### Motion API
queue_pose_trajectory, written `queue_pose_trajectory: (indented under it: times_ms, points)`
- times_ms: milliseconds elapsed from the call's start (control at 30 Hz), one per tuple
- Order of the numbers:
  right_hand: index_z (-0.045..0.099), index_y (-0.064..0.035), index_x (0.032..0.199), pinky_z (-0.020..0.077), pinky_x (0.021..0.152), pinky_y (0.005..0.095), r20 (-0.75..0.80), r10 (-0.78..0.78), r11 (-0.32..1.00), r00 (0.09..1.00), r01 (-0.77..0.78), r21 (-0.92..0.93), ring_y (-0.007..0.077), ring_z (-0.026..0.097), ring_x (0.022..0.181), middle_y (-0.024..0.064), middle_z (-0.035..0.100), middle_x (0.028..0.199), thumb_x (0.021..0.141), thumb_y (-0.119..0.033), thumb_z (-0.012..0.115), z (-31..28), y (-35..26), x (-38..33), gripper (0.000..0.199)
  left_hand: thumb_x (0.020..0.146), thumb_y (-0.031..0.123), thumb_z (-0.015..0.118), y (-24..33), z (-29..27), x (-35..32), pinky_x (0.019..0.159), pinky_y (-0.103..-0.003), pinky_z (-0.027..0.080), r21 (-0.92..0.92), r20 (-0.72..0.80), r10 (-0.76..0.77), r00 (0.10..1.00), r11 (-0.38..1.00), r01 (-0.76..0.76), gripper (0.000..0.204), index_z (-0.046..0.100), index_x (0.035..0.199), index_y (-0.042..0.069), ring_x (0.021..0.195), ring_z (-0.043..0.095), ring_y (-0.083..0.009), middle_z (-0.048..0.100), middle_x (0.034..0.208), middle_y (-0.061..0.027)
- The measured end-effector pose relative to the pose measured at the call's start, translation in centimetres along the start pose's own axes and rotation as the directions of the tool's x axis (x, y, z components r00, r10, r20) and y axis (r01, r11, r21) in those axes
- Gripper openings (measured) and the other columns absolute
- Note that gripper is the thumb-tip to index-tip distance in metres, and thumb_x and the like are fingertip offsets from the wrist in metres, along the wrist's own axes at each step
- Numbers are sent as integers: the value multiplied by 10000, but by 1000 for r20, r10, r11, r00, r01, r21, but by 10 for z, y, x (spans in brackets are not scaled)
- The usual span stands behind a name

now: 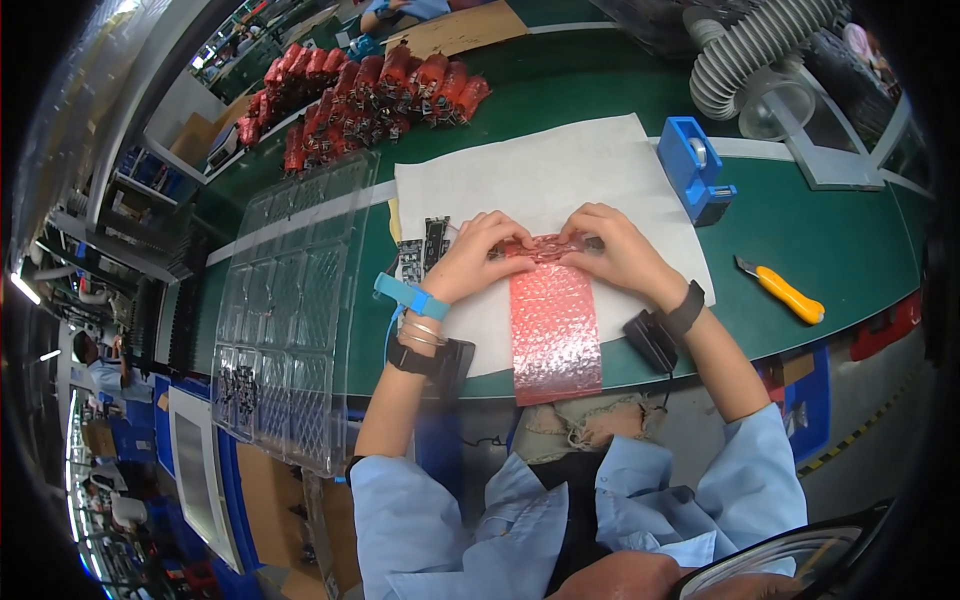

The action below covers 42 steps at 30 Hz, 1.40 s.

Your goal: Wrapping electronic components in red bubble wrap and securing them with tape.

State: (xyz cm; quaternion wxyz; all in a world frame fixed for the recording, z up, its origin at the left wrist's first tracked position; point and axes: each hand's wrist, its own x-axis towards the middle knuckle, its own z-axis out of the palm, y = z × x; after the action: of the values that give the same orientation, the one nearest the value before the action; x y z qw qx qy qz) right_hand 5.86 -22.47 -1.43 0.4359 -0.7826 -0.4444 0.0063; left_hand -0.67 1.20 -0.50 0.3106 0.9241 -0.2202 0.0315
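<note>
A strip of red bubble wrap lies lengthwise toward me on a white sheet, its near end hanging past the table edge. My left hand pinches the rolled far end from the left. From the right, my right hand grips the same end with thumb and fingers. Whatever is inside the roll is mostly hidden; a dark bit shows by the right fingers. Beside my left hand lie black circuit boards. A blue wristband is on my left wrist.
Clear plastic trays stand at the left, with small boards in one. Red wrapped bundles are piled at the far left. A blue tape dispenser, a yellow-handled cutter and a grey duct hose are on the right.
</note>
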Motion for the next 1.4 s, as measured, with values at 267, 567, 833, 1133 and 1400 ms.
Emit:
queue_pose_trajectory:
  times_ms: [267,567,833,1133,1400]
  points:
    - [622,-33,889,482,754,368,45,-28,999,999,27,27,282,605,798,138,634,858,743,-137,730,-1,-1,0,209,765,216,750,-8,14,-3,884,-343,411,-87,-62,-51,997,995,46,338,606,1037,77,976,512,-236,549,994,-74]
    - [627,-25,956,487,809,398,165,-145,972,976,172,-160,320,614,915,142,640,935,756,-99,696,-18,-27,54,223,769,208,747,-13,27,-14,896,-364,410,-98,-198,-53,979,995,34,380,595,1088,68,988,512,-263,552,1006,-96]
    - [675,-72,995,506,790,417,502,-476,776,722,614,-148,330,625,908,107,640,981,682,-8,667,75,-66,149,319,841,181,650,-17,39,-13,1043,-382,360,-200,-192,-66,979,979,27,444,526,1250,61,1243,458,-288,536,1281,-139]
    - [683,-67,937,501,810,399,687,-390,731,613,660,-174,296,610,941,80,639,970,653,35,673,119,-82,178,302,924,284,538,-21,43,-20,1141,-366,254,-110,31,-114,993,987,117,549,384,1414,91,1351,359,-262,417,1440,-123]
    - [684,-72,852,518,722,409,783,-450,566,429,816,-122,308,641,805,94,652,824,658,-100,719,138,-91,177,200,942,331,512,-28,47,-25,1145,-359,245,-207,13,-139,990,968,139,589,317,1444,95,1381,314,-249,350,1484,-120]
